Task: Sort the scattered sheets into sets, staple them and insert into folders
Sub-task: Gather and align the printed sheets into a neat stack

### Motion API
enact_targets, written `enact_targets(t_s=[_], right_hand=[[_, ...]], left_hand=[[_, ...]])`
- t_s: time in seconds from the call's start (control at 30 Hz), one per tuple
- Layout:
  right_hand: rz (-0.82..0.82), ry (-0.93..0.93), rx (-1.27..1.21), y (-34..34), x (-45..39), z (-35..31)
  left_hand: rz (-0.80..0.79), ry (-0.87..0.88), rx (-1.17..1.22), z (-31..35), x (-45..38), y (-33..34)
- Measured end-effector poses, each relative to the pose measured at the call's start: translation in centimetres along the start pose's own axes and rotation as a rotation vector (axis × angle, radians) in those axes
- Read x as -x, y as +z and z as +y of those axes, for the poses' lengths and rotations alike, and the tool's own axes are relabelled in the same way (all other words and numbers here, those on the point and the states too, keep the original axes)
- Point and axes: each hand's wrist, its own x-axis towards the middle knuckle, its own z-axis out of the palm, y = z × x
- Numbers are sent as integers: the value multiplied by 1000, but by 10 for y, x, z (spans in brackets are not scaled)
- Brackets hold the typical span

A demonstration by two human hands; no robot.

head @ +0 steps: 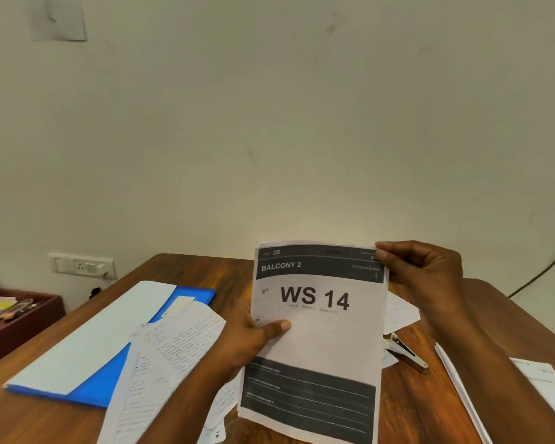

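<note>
Printed sheet (318,341) pinched between both hands' fingers (383,253).

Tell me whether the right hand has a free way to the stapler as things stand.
Probably not yet. The right hand pinches the top corner of the WS 14 sheet, so it is busy. The stapler lies on the table just below it, partly hidden behind the sheet; once the hand lets go, nothing else blocks it.
</note>
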Motion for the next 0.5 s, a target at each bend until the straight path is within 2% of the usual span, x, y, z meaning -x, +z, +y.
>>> enact_targets(t_s=[0.13, 0.33, 0.4, 0.5], right_hand=[[41, 46, -38, 4, 4, 14], [190, -40, 16, 17, 13, 21], [175, -42, -20, 22, 17, 16], [38, 82, -17, 28, 27, 15]], left_hand=[[19, -21, -25, 0, 2, 1], [-6, -31, 8, -1, 4, 4], [-4, -29, 22, -1, 3, 4], [0, -13, 23, 0, 1, 7]])
